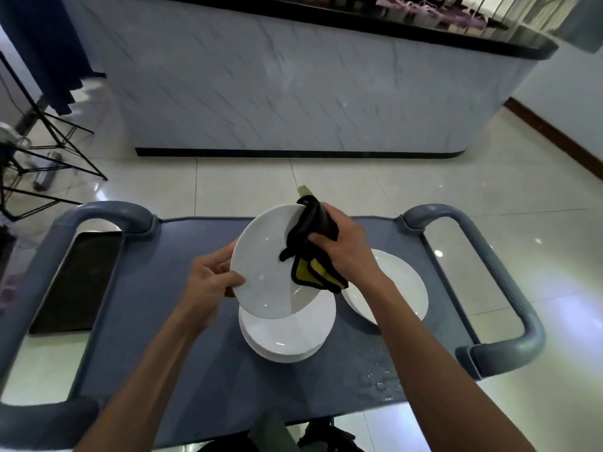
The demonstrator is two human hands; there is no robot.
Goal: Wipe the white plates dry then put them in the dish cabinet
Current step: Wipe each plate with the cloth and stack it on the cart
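Observation:
A white plate (261,265) is held tilted above the grey cart top (182,353). My left hand (208,278) grips its left rim, thumb on the face. My right hand (342,246) holds a black and yellow cloth (310,252) folded over the plate's right rim. Under the raised plate sits a stack of white plates (287,334). Another white plate (401,288) lies on the cart to the right, partly hidden by my right forearm.
The cart has grey handles at left (107,212) and right (509,288). A dark tray (78,282) lies at its left. Water drops (378,380) wet the cart's near right. A marble-fronted counter (293,93) stands ahead across the tiled floor; black tripod legs (49,148) stand at left.

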